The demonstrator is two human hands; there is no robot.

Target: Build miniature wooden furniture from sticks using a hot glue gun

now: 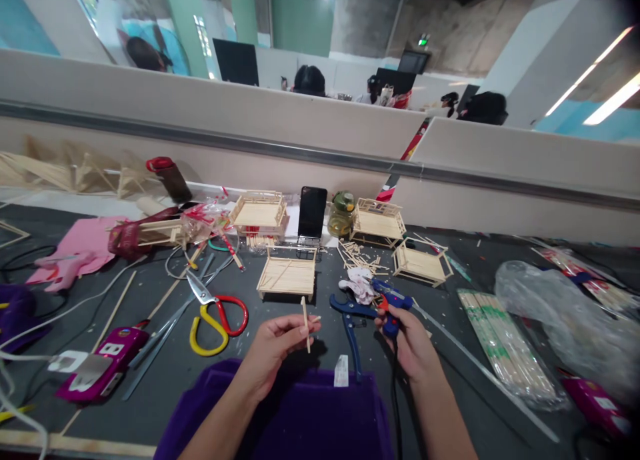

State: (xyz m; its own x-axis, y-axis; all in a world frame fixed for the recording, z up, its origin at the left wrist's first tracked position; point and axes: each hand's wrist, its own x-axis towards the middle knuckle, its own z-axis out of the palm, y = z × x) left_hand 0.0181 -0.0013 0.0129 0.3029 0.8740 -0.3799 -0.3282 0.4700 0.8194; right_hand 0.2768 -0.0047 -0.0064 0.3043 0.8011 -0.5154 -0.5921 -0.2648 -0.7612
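Note:
Between the thumb and fingers of my left hand [280,343] is a short wooden stick [305,317], held nearly upright, with a second small piece beside it. My right hand [411,343] grips a blue glue gun [393,320] with a red part; its cord hangs down past my wrist. Just left of the gun lies a blue pipe cutter [354,333]. Beyond my hands stands a small bed-like frame of wooden sticks [287,275]. Short stick pieces [360,257] and a crumpled white cloth or tissue [361,285] lie behind the gun.
Red-and-yellow scissors [215,313] and a purple power strip [107,363] lie left. Similar stick frames [379,221] stand behind, near a phone [312,213] and a green bottle [342,215]. Bagged sticks [507,340] lie right. A purple cloth-like item [290,413] is nearest me. People sit beyond the partition.

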